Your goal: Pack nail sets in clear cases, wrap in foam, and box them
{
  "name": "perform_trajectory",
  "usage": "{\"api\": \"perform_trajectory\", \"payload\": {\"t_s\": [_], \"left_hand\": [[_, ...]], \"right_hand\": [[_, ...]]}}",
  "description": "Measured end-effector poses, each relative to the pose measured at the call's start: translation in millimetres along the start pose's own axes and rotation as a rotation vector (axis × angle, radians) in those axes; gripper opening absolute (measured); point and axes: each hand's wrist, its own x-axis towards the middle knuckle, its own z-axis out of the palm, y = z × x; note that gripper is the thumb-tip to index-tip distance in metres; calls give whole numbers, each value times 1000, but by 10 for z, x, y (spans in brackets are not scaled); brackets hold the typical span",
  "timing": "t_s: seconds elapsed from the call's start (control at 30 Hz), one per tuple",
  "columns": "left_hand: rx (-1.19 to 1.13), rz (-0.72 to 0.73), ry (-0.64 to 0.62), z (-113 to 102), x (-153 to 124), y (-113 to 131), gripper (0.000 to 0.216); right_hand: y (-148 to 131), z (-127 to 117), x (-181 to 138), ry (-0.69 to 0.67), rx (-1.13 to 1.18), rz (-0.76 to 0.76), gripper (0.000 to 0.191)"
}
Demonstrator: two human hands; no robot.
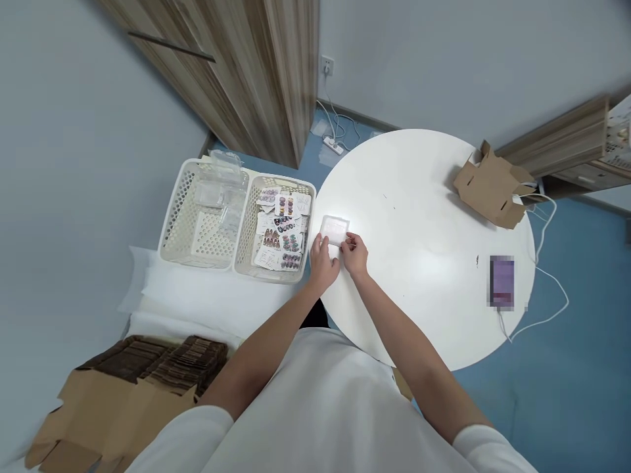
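A small flat case [335, 230], clear or whitish plastic with pale contents, lies near the left edge of the round white table [434, 190]. At its lower left corner, the fingertips of my left hand [323, 264] rest against it, fingers stretched and thumb apart. My right hand [355, 255] pinches the lower right edge of the case between thumb and fingers. Just left of the table, a white perforated basket [269, 274] holds several cards with colourful press-on nails [290, 243]. What exactly lies inside the case is too faint to make out.
Another white basket [170, 226] holds clear plastic packages [211, 194]. An opened cardboard box [493, 187] and a pixelated purple object [501, 282] with a cable sit on the table's right. Folded brown cardboard [182, 368] fills a carton at lower left. A power strip [333, 145] lies on the floor.
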Motion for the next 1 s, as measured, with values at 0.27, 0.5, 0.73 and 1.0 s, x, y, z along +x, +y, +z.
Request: {"api": "perform_trajectory", "payload": {"t_s": [0.27,0.5,0.73,1.0], "left_hand": [[10,41,-8,53,-31,-44,70],[-33,38,33,153,-253,-34,73],[0,14,112,169,-838,52,69],[40,-108,74,212,-1638,162,45]], "right_hand": [[8,-19,-12,-39,30,-32,39],[110,-265,-266,-107,70,-30,55],[403,-664,-670,-186,40,34,52],[686,-891,-1134,-352,30,-27,46]]}}
